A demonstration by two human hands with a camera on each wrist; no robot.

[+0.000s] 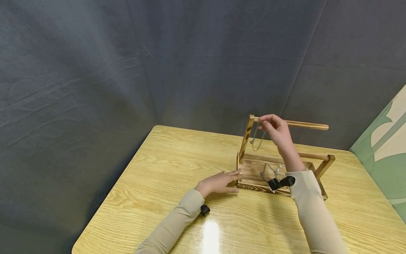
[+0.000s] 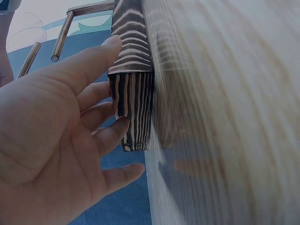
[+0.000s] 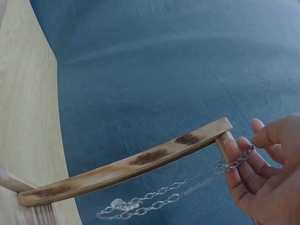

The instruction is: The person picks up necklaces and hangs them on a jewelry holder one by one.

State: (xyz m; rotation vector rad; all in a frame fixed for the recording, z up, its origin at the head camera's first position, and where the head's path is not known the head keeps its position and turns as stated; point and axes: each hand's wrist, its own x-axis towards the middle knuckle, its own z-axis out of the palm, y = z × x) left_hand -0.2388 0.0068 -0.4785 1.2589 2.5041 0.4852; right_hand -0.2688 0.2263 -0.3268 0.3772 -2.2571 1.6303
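My right hand (image 1: 279,134) pinches a silver chain bracelet (image 3: 161,190) between thumb and fingers, right at the left end of the upper bar (image 1: 307,125) of a wooden jewelry stand. The bracelet hangs in a loop beside the slanted post (image 3: 140,161), with a clear charm (image 3: 124,204) at its bottom. Below, another silver chain (image 1: 263,173) lies in the stand's wooden tray (image 1: 253,187), partly hidden by my right wrist. My left hand (image 1: 220,182) rests its spread fingers against the tray's left end (image 2: 133,108).
A shorter lower bar (image 1: 312,156) and its post (image 1: 325,165) rise from the tray's right side. The stand is on a wood-grain table (image 1: 165,165). Dark fabric (image 1: 206,70) hangs behind the table, and a green patterned panel (image 1: 383,151) is at the right.
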